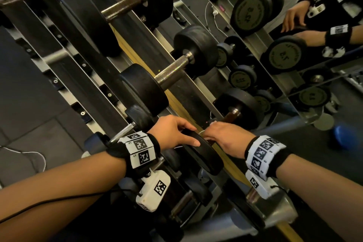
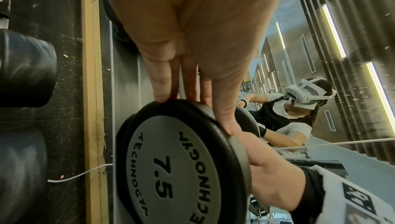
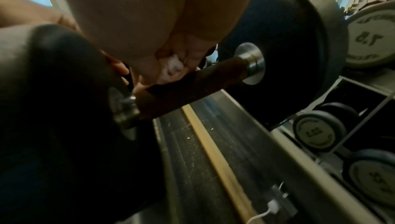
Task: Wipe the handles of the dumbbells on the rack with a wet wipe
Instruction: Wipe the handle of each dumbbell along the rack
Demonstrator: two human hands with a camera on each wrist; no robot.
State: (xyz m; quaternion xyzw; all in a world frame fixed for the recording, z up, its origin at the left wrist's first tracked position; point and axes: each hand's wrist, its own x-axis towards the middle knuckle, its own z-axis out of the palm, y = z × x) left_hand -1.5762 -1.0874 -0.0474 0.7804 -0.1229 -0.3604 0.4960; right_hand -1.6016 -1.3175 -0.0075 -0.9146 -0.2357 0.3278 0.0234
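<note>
The handle (image 3: 192, 85) of the 7.5 dumbbell (image 2: 177, 168) on the rack (image 1: 188, 86), at six o'clock in the head view, is being rubbed with a balled wet wipe (image 3: 173, 68), pinched against it by the curled fingers of the right hand (image 1: 225, 137). The near plate is steadied by the left hand (image 1: 172, 131), fingers straight over its rim. The blur makes the wipe's coverage uncertain. If pressed sideways, the dumbbell could roll off its cradle; the collar ends at twelve o'clock may be missed.
</note>
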